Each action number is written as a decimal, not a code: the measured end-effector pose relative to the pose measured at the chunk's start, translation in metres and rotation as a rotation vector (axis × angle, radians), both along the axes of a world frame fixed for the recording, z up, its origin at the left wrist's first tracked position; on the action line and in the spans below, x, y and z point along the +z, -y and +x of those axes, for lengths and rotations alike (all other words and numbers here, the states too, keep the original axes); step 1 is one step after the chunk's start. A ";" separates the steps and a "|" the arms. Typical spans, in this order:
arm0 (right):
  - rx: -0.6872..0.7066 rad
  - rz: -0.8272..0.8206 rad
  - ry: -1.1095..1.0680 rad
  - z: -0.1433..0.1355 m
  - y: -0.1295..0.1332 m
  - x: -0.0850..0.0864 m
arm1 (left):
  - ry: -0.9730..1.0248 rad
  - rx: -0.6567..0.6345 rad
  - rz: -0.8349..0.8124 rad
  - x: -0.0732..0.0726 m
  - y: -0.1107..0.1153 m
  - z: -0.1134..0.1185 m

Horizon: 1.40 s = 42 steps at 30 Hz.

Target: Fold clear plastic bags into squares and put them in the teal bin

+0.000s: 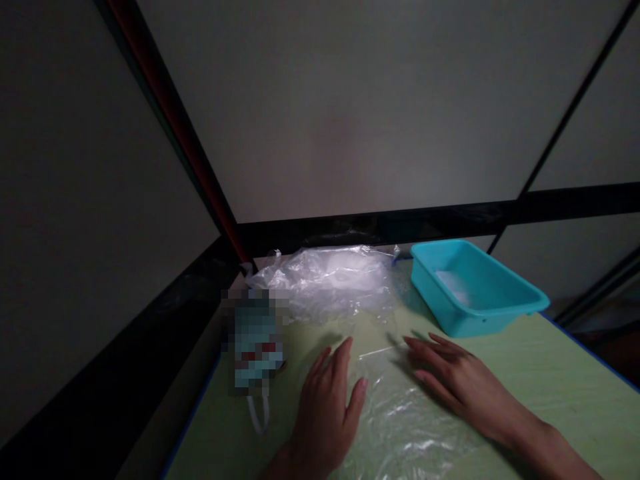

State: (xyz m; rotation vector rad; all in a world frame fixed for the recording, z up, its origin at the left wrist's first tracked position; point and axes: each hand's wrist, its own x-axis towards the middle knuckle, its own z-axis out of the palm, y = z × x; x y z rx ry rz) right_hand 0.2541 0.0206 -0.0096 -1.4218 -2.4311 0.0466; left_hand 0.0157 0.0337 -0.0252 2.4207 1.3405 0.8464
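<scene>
1. Clear, wrinkled plastic sheet [405,433] lies across the middle of the pale green table [575,387], running down toward the near edge, which is out of view. Its far end, a thin bright line, falls between the two hands.
2. The left hand [323,413] is left of the sheet, palm down, fingers reaching toward the far edge and thumb spread away from them. It is open, with nothing seen in its grasp.
3. The right hand [463,383] comes in from the table's right side, fingers loosely extended toward the left edge. It is open too — nothing shows between fingers and thumb. Whether either hand touches the sheet, I cannot tell.
4. Along the far edge, from near the far left corner to past the middle, sits a crumpled transparent bag [350,270] with something white inside.
5. A turquoise tub [440,307] stands by the far right corner, well apart from the left hand and just beyond the right. A pale flat piece [453,285] lies in it, too blurred to make out.
6. Near the left edge is a pixelated bluish item [255,340] — its details hidden — with a white loop [259,417] toward the near side.
7. Grey panels [340,100] with dark bands rise behind the far edge.
</scene>
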 end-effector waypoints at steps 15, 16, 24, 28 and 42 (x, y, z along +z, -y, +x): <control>-0.032 0.014 0.079 0.002 -0.009 -0.010 | -0.100 -0.020 0.045 -0.006 -0.009 -0.003; -0.032 0.018 0.074 0.002 -0.009 -0.009 | -0.118 -0.019 0.044 -0.007 -0.008 -0.002; -0.013 0.001 0.071 -0.021 -0.003 -0.010 | -0.347 -0.162 0.075 -0.003 0.006 0.010; 0.061 -0.019 0.126 -0.032 0.000 -0.020 | -0.410 -0.178 0.057 -0.006 0.008 0.010; 0.364 -0.171 -0.026 -0.025 0.010 0.005 | -0.335 -0.158 0.082 -0.010 0.007 0.007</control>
